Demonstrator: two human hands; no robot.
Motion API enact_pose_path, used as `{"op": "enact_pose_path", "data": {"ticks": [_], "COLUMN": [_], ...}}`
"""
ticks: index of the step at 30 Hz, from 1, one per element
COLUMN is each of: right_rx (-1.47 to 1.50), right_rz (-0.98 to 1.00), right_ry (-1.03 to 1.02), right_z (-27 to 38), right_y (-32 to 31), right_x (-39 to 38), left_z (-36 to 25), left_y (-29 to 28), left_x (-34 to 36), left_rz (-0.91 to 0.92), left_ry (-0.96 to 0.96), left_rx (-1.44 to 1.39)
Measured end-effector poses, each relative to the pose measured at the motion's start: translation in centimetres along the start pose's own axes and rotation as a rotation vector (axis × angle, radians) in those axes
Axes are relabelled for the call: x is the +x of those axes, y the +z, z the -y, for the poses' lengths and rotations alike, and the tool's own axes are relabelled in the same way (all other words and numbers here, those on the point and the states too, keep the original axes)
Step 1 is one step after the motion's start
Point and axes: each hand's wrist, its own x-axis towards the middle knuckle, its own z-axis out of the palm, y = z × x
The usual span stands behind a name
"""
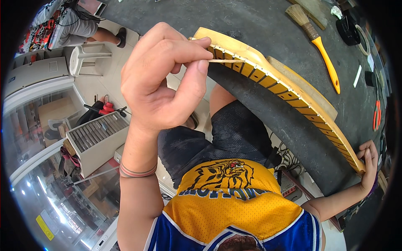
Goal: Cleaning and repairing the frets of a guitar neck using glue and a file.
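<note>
A yellow wooden guitar neck with metal frets lies along the front edge of a dark workbench. My left hand is raised at its far end and pinches a thin wooden stick between thumb and fingers. The stick's tip rests against the frets near that end. My right hand grips the neck's other end at the right, fingers curled over the edge.
On the bench lie a brush with an orange handle, orange-handled pliers and small dark items at the far right. Below left stand a white plastic stool, a tray of metal rods and another seated person's leg.
</note>
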Motion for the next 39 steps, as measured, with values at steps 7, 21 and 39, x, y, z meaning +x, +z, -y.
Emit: {"op": "enact_pose_path", "data": {"ticks": [7, 21, 39], "right_rx": [-0.001, -0.013, 0.001], "right_rz": [0.022, 0.041, 0.036], "right_ry": [0.007, -0.002, 0.023], "right_z": [0.0, 0.2, 0.4], "right_y": [-0.1, -0.1, 0.0], "right_x": [0.0, 0.0, 0.0], "left_z": [0.0, -0.1, 1.0], "left_y": [0.0, 0.1, -0.8], "left_x": [0.1, 0.2, -1.0], "left_rz": [-0.002, 0.005, -0.12], "left_ry": [0.001, -0.002, -0.13], "left_rx": [0.009, 0.038, -0.124]}}
